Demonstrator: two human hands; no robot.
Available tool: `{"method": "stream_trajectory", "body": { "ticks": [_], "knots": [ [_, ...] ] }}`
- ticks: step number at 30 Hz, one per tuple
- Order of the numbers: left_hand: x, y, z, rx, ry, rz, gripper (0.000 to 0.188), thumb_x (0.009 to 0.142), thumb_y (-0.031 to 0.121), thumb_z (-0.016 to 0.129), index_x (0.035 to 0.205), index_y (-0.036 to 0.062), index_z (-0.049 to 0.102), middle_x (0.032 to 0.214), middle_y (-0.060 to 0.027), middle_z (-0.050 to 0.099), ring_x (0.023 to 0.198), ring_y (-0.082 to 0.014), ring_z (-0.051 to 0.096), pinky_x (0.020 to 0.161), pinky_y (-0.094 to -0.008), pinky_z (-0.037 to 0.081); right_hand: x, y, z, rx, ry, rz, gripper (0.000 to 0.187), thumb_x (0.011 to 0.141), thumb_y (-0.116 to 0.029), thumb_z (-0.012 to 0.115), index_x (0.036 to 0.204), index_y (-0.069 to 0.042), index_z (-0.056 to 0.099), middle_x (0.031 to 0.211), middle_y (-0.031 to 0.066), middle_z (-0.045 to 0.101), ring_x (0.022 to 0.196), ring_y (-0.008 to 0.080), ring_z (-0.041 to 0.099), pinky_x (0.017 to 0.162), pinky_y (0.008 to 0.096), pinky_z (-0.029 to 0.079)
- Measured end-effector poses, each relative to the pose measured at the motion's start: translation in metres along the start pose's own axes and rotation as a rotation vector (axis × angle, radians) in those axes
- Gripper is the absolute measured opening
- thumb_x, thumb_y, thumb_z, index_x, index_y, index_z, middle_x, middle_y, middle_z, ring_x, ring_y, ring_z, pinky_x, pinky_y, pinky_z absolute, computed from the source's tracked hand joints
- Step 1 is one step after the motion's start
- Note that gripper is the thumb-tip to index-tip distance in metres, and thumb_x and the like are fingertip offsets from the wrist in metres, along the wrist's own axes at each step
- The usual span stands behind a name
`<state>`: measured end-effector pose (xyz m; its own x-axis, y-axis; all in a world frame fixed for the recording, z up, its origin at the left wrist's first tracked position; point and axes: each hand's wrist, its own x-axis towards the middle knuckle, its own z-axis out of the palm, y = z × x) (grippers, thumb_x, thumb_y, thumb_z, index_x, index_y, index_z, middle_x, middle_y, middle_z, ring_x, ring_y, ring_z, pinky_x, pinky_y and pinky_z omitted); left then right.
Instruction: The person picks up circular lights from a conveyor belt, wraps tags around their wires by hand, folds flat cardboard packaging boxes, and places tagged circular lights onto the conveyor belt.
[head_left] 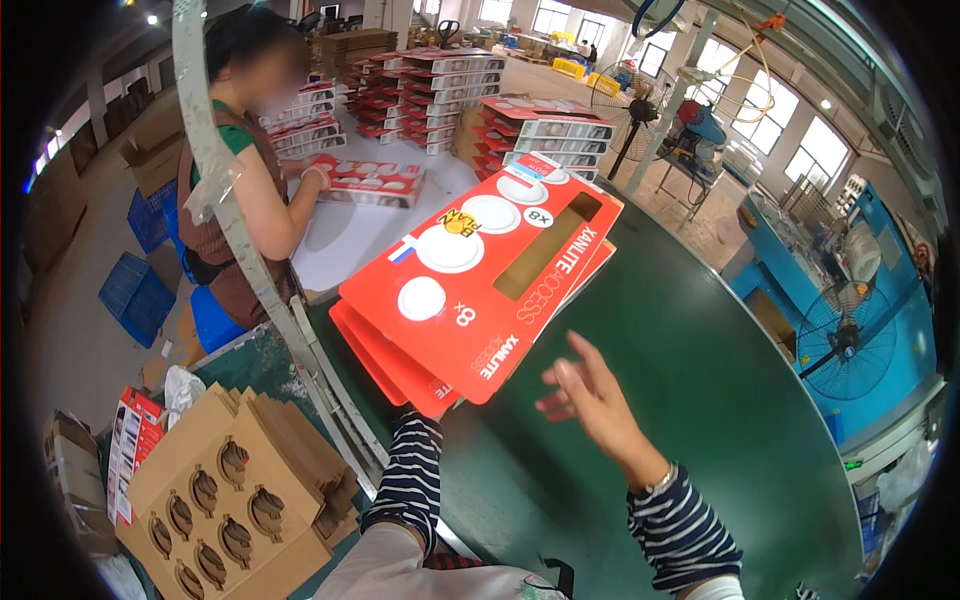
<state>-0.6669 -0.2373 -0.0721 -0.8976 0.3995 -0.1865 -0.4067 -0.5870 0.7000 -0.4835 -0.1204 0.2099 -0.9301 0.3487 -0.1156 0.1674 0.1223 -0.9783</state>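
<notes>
Several flat red cardboard sleeves [420,290], printed with white round shapes and with a brown window-like strip on top, slant in a loose fan above the green work surface [640,420]. My left arm in its striped cuff [412,460] reaches under their near corner and bears them up; the sleeves hide my left hand. To the right of the sleeves, my right hand [590,400] hovers over the green surface, its fingers apart and nothing in them.
Brown cardboard inserts with cut holes [225,500] are stacked at lower left. Across a metal post [225,190], a co-worker handles a red-and-white box [375,183] on a white table. Stacked boxes [430,95] stand behind. A black fan [848,335] is at right.
</notes>
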Motion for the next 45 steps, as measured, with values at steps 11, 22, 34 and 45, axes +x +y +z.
{"method": "stream_trajectory", "body": {
  "ticks": [11, 22, 34, 45],
  "knots": [
    [0.060, 0.007, 0.047, 0.536, -0.104, 0.095, 0.034, 0.089, 0.027, 0.049, 0.119, 0.0123, 0.050, 0.119, -0.0087, 0.056, 0.111, -0.0277, 0.051, 0.096, -0.0424, 0.036, -0.141, 0.269, -0.054, -1.112, 0.513, 0.183, 0.056, 0.083, -0.030, 0.057, 0.123, 0.005, 0.042, 0.120, 0.0228, 0.047, 0.115, 0.0381, 0.042, 0.097, 0.0469, 0.033],
    [0.119, -0.033, 0.113, 1.111, -0.303, 0.152, 0.034, 0.087, 0.026, 0.051, 0.117, 0.0113, 0.052, 0.119, -0.0105, 0.055, 0.112, -0.0288, 0.050, 0.097, -0.0423, 0.036, -0.149, 0.280, -0.035, -1.174, 0.545, 0.146, 0.052, 0.081, -0.026, 0.053, 0.121, 0.006, 0.044, 0.130, 0.0250, 0.038, 0.126, 0.0410, 0.029, 0.105, 0.0534, 0.019],
    [0.232, -0.110, 0.102, 1.503, -0.350, 0.600, 0.033, 0.080, 0.026, 0.057, 0.108, 0.0073, 0.059, 0.116, -0.0167, 0.056, 0.111, -0.0315, 0.050, 0.094, -0.0420, 0.038, -0.148, 0.273, -0.020, -1.097, 0.518, 0.178, 0.053, 0.077, -0.024, 0.055, 0.119, 0.006, 0.043, 0.129, 0.0257, 0.036, 0.125, 0.0428, 0.027, 0.104, 0.0564, 0.017],
    [0.340, -0.119, 0.158, 1.412, -0.422, 0.935, 0.035, 0.076, 0.020, 0.062, 0.107, 0.0064, 0.058, 0.107, -0.0134, 0.060, 0.107, -0.0322, 0.051, 0.095, -0.0453, 0.034, -0.151, 0.265, -0.021, -1.068, 0.496, 0.259, 0.054, 0.075, -0.024, 0.059, 0.118, 0.004, 0.043, 0.128, 0.0263, 0.037, 0.123, 0.0449, 0.030, 0.101, 0.0595, 0.020]
  ]
}}
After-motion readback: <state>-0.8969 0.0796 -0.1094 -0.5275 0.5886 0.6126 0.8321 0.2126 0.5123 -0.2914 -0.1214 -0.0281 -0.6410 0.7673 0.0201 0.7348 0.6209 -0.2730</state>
